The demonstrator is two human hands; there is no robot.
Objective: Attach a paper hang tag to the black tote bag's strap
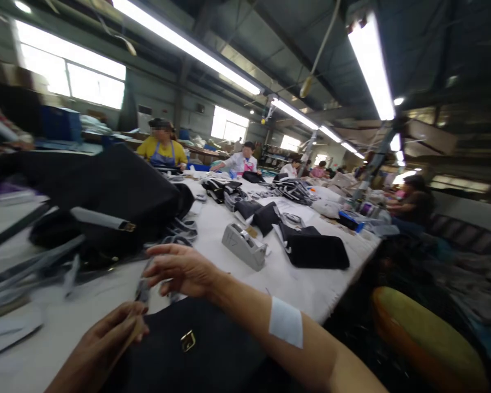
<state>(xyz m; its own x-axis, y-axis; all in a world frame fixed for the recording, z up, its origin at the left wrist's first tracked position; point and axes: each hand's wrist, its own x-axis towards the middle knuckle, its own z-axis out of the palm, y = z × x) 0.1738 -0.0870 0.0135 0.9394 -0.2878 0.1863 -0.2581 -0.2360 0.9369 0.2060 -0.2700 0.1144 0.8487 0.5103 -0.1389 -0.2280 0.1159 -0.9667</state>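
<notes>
A long white table (237,273) stretches away. At its near edge lies a black bag (213,349), brass clasp (187,340) facing up, long axis across. The right hand (182,268) hovers with loosely spread fingers; the left hand (110,335) pinches a thin stick (125,344).

We are finding no text, label, brand or number that we can read anywhere in the frame. The black bag (196,349) at lower centre is showing only a plain gold clasp (187,340), and the grey tape dispenser (244,246) at centre is showing blurred, unmarked sides.
</notes>
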